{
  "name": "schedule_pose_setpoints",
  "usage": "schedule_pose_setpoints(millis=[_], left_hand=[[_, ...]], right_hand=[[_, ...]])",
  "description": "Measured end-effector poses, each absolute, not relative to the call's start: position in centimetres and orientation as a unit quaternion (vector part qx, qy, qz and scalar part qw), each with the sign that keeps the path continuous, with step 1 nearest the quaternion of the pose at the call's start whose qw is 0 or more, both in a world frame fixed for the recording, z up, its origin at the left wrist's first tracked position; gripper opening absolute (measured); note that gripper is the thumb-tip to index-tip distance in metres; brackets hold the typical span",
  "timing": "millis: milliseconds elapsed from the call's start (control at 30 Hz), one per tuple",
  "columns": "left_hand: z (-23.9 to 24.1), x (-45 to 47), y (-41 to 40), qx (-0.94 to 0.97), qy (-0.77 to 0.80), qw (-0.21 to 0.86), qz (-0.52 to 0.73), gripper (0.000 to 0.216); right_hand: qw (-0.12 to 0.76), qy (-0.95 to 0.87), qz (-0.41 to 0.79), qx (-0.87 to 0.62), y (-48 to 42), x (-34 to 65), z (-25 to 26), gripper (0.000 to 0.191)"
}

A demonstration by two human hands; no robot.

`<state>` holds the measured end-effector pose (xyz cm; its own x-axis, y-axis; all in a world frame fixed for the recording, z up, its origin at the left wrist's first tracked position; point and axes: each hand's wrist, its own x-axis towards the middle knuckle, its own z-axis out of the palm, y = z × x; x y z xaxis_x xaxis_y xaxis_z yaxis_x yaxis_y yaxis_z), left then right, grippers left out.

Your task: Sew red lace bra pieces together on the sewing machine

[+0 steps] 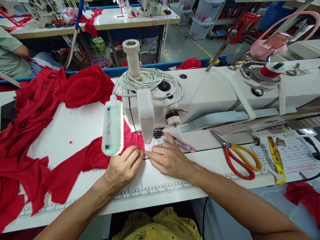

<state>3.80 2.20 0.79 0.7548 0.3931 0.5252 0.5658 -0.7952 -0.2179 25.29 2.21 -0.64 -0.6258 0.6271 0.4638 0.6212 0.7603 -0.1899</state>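
My left hand (126, 165) lies low on the sewing machine's bed, its fingers bent together and pressing on the red fabric (93, 155). That fabric has a lace-like part and runs left from the needle area. Just right of it, my right hand (170, 156) has its fingers apart; one fingertip meets the fabric's edge and the index finger reaches up beside the presser area. Above both hands is the white sewing machine (132, 110), whose head hides the needle. A clear lamp-like panel (112, 128) hangs over part of the fabric.
More red fabric (85, 86) is heaped at left. Pink-handled tweezers (185, 145) and scissors (240, 160) with red and yellow handles lie right of the hands. Beyond are a yellow tape measure (276, 163) and a written sheet (297, 155). A co-worker (15, 56) sits at far left.
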Motion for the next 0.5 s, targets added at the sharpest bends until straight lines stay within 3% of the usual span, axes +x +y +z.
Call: schedule_pose_setpoints(millis=[500], left_hand=[[0.75,3.83,2.09,-0.906,-0.296,0.163,-0.255,0.017]], right_hand=[[0.258,-0.906,0.000,-0.337,2.23,25.34,-0.50,0.022]])
